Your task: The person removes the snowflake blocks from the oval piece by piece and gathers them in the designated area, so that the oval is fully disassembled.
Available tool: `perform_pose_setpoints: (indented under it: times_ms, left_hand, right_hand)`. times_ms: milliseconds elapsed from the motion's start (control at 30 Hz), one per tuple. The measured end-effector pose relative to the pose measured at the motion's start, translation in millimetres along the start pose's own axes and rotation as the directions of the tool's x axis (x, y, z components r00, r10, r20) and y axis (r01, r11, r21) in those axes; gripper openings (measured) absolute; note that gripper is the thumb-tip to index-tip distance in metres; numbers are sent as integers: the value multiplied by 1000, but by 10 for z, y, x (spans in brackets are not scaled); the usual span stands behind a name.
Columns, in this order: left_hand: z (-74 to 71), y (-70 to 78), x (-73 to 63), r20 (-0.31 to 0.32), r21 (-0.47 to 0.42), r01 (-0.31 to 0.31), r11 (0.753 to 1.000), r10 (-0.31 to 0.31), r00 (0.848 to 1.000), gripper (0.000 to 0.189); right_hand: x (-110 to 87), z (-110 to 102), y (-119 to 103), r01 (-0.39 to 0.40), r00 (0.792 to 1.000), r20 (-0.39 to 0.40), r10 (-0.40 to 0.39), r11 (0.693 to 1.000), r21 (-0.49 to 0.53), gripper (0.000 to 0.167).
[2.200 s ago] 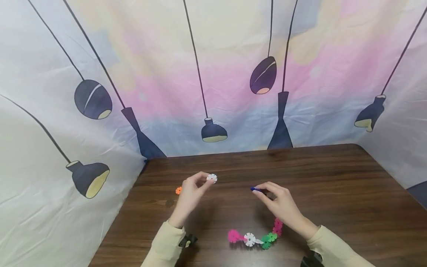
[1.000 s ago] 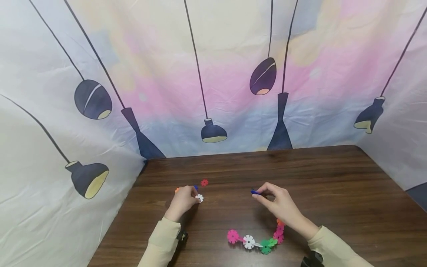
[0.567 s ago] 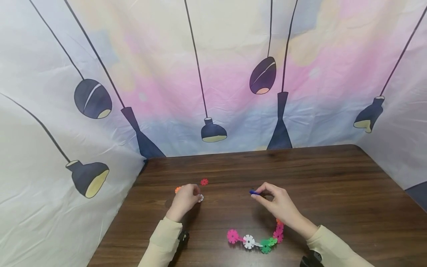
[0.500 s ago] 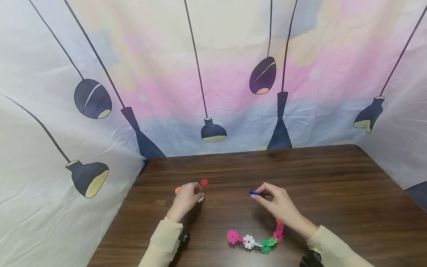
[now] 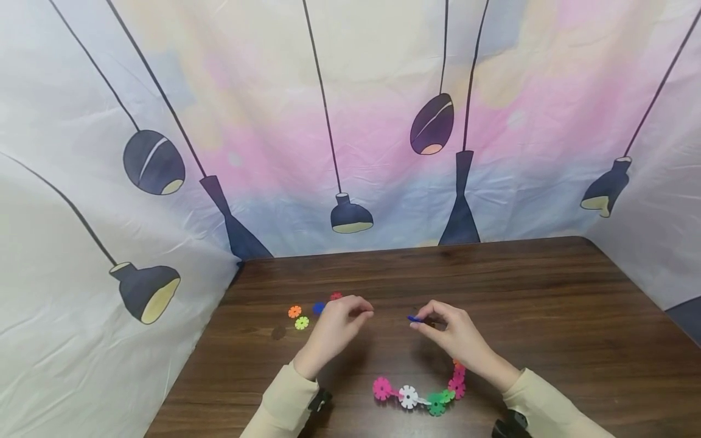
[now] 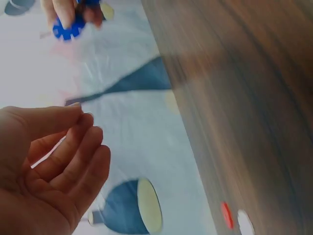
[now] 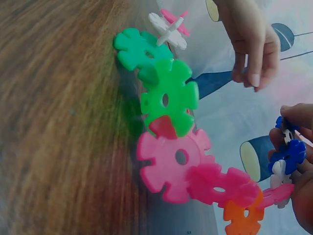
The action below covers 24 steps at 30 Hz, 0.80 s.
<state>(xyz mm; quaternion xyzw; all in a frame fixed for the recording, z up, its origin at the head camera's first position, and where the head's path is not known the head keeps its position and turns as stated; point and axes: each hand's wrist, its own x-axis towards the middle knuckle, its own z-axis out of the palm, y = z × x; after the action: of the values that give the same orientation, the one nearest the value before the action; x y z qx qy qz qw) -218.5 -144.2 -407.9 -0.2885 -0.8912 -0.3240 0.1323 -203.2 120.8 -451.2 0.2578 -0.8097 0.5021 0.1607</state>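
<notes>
My right hand pinches a blue flower-shaped linking disc between thumb and fingers, above the table. From it runs a chain of linked discs: in the right wrist view, blue, white, orange, pink, green, white and pink pieces show. The chain's far end, a pink disc, lies low in the head view. My left hand hovers left of the right one, fingers loosely curled, thumb near the index tip. Nothing shows between them in the left wrist view. A white disc lies by a red disc.
Loose orange, yellow and blue discs lie on the brown wooden table, left of my left hand. A red disc peeks out behind it. A lamp-patterned cloth hangs beyond the back edge.
My left hand has set the white disc down near the red one and let go, then moved right and up. My right hand keeps its pinch on the blue disc, almost in place.
</notes>
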Motion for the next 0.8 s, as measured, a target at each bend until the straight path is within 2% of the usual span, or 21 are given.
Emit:
perform_pose_setpoints:
  times_ms: [200,333,500,800]
  left_hand:
    - [121,202,44,-10,-58,-96,994,95,995,6]
    - [188,280,63,-1,-80,-139,987,139,990,6]
    - [241,315,69,21,-102,-172,980,175,984,5]
    - [282,336,85,26,-83,-238,968,241,970,7]
  right_hand:
    - [-3,12,0,1,1000,25,-2,998,60,14]
    - [-10,35,6,3,999,45,-7,996,92,14]
    - [-15,50,-1,11,998,55,-17,995,102,17]
    - [-8,64,1,30,997,62,-35,996,83,26]
